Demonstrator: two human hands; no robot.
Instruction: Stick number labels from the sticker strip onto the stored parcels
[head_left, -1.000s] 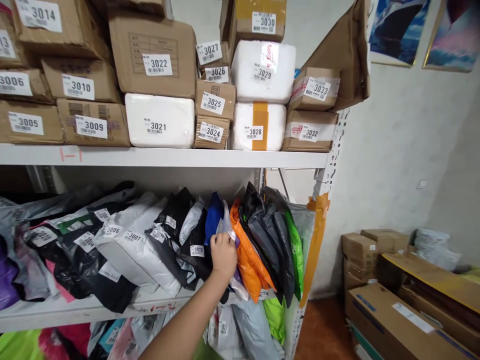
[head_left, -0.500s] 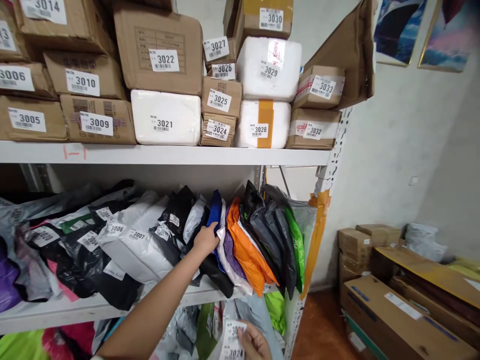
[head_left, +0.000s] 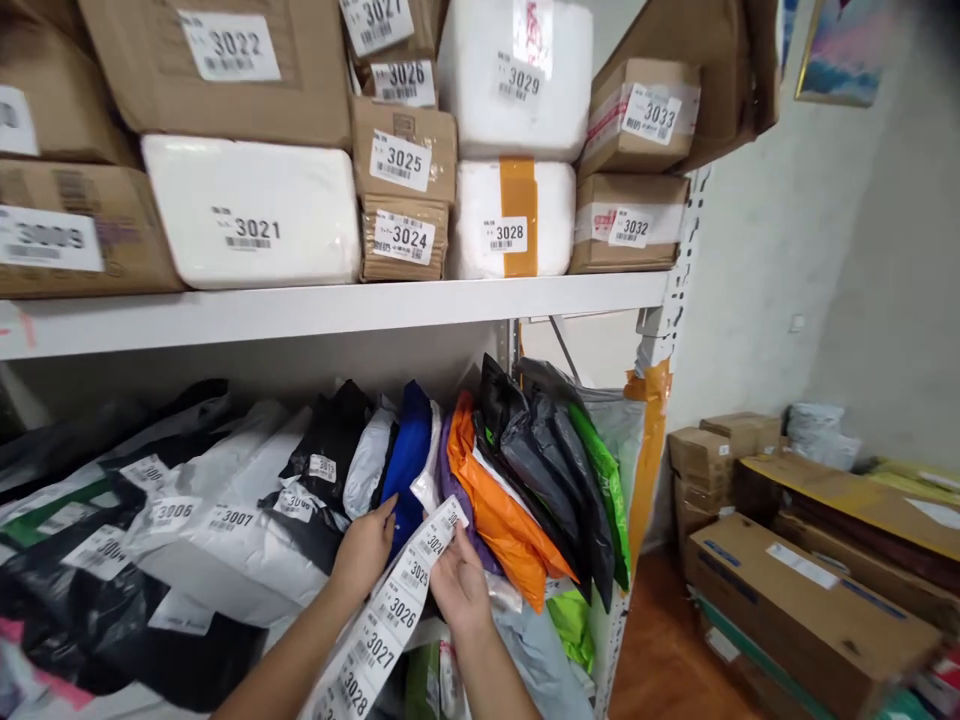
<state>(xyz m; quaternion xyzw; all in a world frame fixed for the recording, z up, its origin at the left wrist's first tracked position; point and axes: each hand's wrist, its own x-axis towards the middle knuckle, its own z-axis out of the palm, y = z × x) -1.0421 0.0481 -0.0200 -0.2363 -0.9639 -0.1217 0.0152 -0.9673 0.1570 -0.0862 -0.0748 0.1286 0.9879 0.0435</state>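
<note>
Both hands were up at the middle shelf (head_left: 330, 310), working a label strip (head_left: 390, 600). The left hand (head_left: 365, 548) sat under the strip's upper part, fingers loosely curled against it, the thumb near the blue bag (head_left: 406, 460). The right hand (head_left: 459, 588) pinched the strip's top end from the other side, closed on it. The strip ran down between the forearms and out of view at the bottom, numbers 3024 through 3028 readable on it.

The bags stood packed on edge: blue, then a white one, a purple one, the orange bag (head_left: 495, 500), then dark ones. Above, box 3024 (head_left: 405, 238) sat on the shelf beside 3028.

The risk, by the look of it, was a mix-up. The bags were crammed so tight that a label could land on the wrong one. The long loose strip could also snag or crease on the shelf edge, or stick to a bag if its backing lifted.
</note>
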